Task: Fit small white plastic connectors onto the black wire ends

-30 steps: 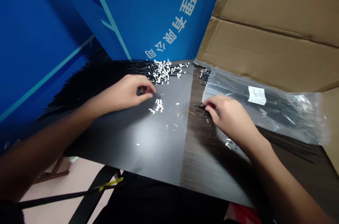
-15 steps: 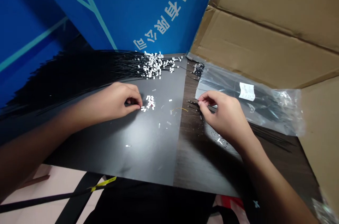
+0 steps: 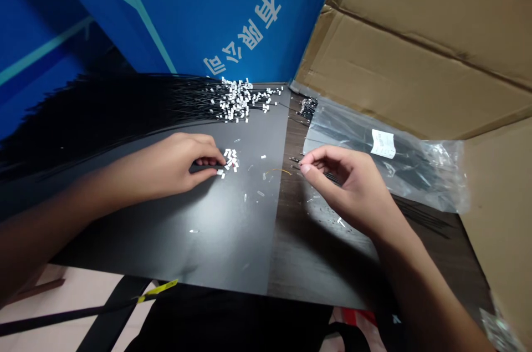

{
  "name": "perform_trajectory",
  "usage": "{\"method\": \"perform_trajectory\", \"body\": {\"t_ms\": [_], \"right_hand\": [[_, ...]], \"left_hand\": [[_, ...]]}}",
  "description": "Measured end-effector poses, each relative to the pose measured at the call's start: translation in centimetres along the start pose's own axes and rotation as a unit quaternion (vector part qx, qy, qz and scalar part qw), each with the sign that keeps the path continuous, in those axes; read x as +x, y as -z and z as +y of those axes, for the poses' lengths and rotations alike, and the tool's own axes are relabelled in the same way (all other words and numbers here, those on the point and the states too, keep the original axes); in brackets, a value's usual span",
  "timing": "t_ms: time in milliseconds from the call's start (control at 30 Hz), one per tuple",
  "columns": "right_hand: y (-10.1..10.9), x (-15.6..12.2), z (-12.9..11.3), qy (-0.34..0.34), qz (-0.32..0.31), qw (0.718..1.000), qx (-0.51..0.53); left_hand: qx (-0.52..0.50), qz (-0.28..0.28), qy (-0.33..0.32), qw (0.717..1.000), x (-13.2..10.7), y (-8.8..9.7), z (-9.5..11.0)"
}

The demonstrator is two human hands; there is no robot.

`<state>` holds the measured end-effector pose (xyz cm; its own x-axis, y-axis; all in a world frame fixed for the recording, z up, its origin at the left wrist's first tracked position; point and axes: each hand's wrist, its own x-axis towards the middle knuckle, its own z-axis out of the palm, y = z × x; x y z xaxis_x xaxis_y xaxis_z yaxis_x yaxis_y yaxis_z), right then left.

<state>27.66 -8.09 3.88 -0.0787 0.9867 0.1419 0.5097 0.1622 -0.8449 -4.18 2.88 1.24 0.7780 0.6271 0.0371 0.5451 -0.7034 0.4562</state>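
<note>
My left hand [image 3: 183, 162] rests over the dark mat, thumb and forefinger spread apart at the edge of a small pile of white plastic connectors [image 3: 230, 158]. The fingertips touch or nearly touch the nearest pieces; nothing is clearly gripped. My right hand [image 3: 344, 177] has its thumb and forefinger pinched together on the end of a thin black cable [image 3: 296, 167]. Other bare cable ends lie just beside those fingertips, and the rest of the cables run underneath the hand, mostly hidden.
A large bundle of black cables [image 3: 124, 108] with white-tipped ends [image 3: 239, 100] lies at the back left. Behind the right hand lies a clear plastic bag [image 3: 424, 169] of cables. Cardboard [image 3: 415, 64] and a blue panel [image 3: 187, 8] wall the back. A yellow wire scrap [image 3: 278, 171] and clear bits lie mid-table.
My left thumb and forefinger have parted from a pinch, with the forefinger reaching to the pile. My right hand still pinches at the cable ends. The view has shifted slightly.
</note>
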Motion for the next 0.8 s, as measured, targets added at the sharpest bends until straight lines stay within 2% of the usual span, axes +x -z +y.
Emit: {"method": "perform_trajectory", "body": {"t_ms": [200, 333, 400, 467, 567, 667, 800], "right_hand": [[-0.4, -0.6, -1.0, 0.047, 0.008, 0.998, 0.029], [-1.2, -1.3, -1.3, 0.087, 0.007, 0.996, 0.021], [-1.9, -1.7, -1.4, 0.101, -0.009, 0.995, 0.021], [-2.7, -2.0, -1.5, 0.101, -0.033, 0.994, 0.025], [-3.7, -2.4, -1.4, 0.094, -0.057, 0.993, 0.041], [-4.2, -2.4, -1.3, 0.089, -0.057, 0.993, 0.048], [-4.2, -2.4, -1.1, 0.084, -0.053, 0.994, 0.042]], "left_hand": [[-0.019, -0.005, 0.003, 1.000, 0.1, 0.1, 0.2], [-0.080, 0.055, 0.007, 0.995, -0.1, -0.2, 2.6], [-0.182, 0.054, 0.014, 0.982, -0.2, -0.7, 4.7], [-0.298, 0.040, 0.029, 0.953, -0.3, -1.4, 6.6], [-0.401, 0.048, 0.057, 0.913, -0.5, -2.7, 8.1], [-0.428, 0.061, 0.072, 0.899, -0.7, -3.5, 8.1], [-0.411, 0.079, 0.078, 0.905, -0.8, -3.6, 7.9]]}}
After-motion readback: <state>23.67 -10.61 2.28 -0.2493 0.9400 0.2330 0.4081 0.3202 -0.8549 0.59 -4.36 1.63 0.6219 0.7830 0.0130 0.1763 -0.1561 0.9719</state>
